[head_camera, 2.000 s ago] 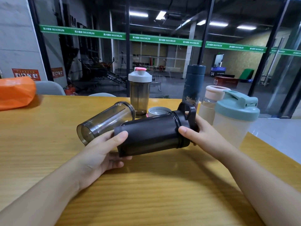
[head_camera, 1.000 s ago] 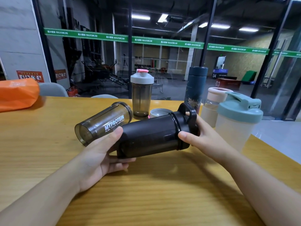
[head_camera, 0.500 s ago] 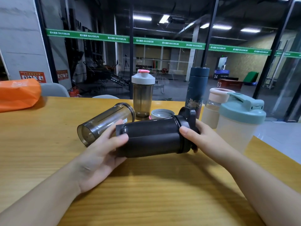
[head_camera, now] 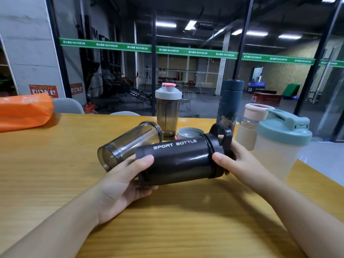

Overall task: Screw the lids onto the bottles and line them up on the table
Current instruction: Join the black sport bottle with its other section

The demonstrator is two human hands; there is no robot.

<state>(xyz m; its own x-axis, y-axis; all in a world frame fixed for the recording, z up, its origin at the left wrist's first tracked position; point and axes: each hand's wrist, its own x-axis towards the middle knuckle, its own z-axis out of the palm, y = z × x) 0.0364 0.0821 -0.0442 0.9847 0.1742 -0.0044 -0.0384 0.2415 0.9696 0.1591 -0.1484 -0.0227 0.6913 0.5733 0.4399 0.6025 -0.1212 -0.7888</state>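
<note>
Black bottle [head_camera: 178,161] marked "SPORT BOTTLE", held on its side just above the wooden table [head_camera: 55,183], between the two hands. Left hand [head_camera: 122,181] grips the base end, thumb over the upper wall and fingers curled beneath. Right hand [head_camera: 232,161] clasps the black lid [head_camera: 219,146] at the other end, thumb on the lid's rim, a fingertip showing through its carry loop.

Compared with half a second earlier, the bottle has turned about its long axis: the white lettering now faces up, and the loop stands higher.

Behind the left hand, an open smoky bottle [head_camera: 130,146] lies on its side, nothing visible inside. Beyond it stand a smoky shaker with a white lid [head_camera: 168,108], capped, and a loose grey lid [head_camera: 188,133]. At right stand a dark blue flask [head_camera: 230,103], a pink-lidded bottle [head_camera: 251,123] and a frosted shaker with a green lid [head_camera: 281,146], all capped; contents cannot be told.

An orange bag [head_camera: 24,112] lies at the table's far left.
</note>
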